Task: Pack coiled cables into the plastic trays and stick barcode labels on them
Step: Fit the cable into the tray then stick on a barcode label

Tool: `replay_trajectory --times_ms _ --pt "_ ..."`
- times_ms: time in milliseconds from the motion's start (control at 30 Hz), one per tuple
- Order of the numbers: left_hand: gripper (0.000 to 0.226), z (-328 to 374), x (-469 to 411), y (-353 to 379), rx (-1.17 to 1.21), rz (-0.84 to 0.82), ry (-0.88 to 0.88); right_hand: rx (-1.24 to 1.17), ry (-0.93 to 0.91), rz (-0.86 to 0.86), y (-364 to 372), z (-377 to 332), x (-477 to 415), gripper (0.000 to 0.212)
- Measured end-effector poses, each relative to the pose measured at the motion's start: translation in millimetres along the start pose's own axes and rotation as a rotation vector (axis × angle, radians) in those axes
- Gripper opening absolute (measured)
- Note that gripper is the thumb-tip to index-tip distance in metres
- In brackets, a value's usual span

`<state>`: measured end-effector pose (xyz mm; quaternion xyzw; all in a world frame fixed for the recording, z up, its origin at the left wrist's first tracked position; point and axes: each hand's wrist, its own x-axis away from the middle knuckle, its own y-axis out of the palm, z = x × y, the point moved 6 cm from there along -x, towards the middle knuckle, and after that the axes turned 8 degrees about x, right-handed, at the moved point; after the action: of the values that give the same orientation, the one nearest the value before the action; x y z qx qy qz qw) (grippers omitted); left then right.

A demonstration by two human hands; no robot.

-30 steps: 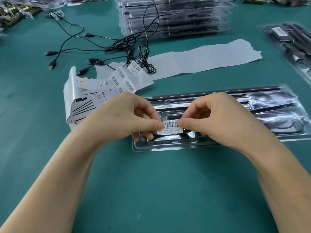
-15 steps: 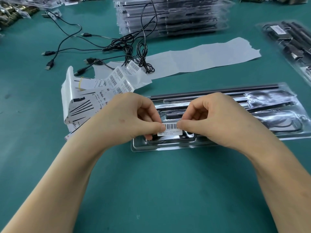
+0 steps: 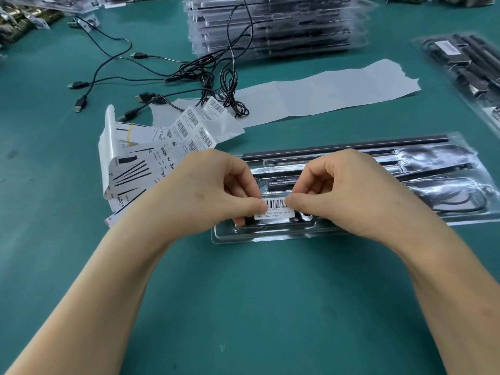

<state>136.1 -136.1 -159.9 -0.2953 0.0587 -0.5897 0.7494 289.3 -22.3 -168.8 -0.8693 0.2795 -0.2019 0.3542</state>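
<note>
We pinch the barcode label between left hand and right hand fingertips, tray beneath them.

The table is teal-green. The barcode label is white with black bars and grey print. The clear plastic tray holds black parts, and the loose cables are black.

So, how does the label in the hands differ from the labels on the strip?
The held label is single, pinched at its ends by the left hand and right hand over the clear tray. The strip labels are several, in a row on curled backing, untouched. Both are white with black barcodes.
</note>
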Motion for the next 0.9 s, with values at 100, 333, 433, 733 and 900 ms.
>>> replay_trajectory --times_ms 100,333,433,733,900 --pt "0.014 -1.2 -0.4 0.5 -0.001 0.005 -0.004 0.017 -0.002 0.007 0.2 -0.1 -0.4 0.017" --pt "0.012 -2.0 -0.3 0.9 -0.02 0.024 -0.001 0.044 -0.005 0.02 1.3 -0.5 -0.8 0.018" --pt "0.011 -3.1 -0.4 0.6 -0.053 0.028 -0.004 0.062 0.002 0.028 2.4 0.1 -0.8 0.017" --pt "0.028 -4.3 -1.0 -8.4 -0.169 0.112 -0.003 0.138 0.025 0.074 2.7 1.8 -1.4 0.024" --pt "0.042 -6.9 -4.9 -5.1 -0.184 0.109 0.009 0.228 0.034 0.17 4.5 -1.9 0.8 0.045"
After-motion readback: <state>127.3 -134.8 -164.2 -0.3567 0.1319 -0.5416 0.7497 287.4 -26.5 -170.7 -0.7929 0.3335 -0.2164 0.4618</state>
